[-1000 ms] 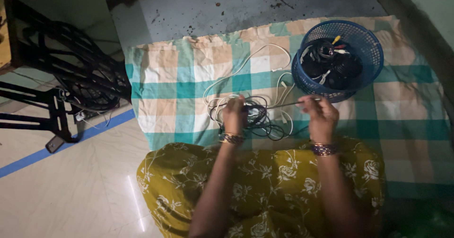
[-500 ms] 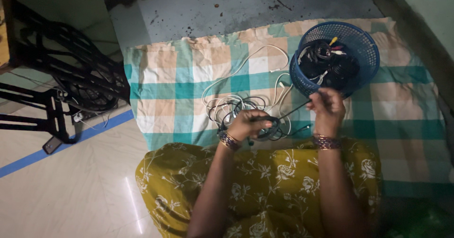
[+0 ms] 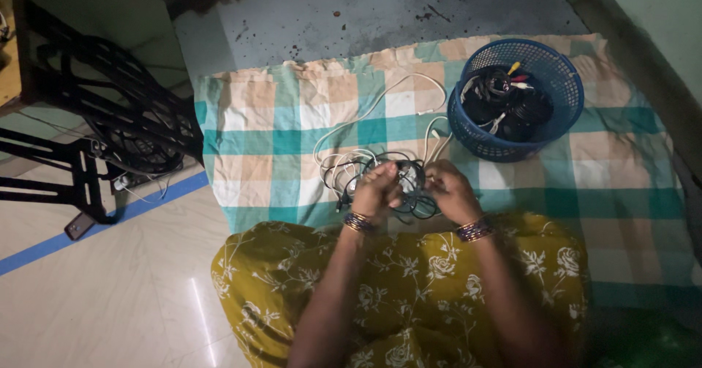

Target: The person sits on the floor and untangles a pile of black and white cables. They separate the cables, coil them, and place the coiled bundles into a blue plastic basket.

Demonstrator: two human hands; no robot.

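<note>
Both your left hand (image 3: 378, 189) and right hand (image 3: 447, 190) are closed on the black cable (image 3: 414, 192); white cables (image 3: 344, 164) just left, basket (image 3: 479, 137) up-right.

Right hand (image 3: 447, 189) moved in onto black cable (image 3: 412, 185).

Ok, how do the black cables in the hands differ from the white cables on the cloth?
The black cables are dark, bunched in a tight coil and held by the left hand and right hand. The white cables are pale, spread in long loose loops and lie unheld, reaching toward the blue basket. Both sit on the checked cloth and overlap near the hands.
</note>
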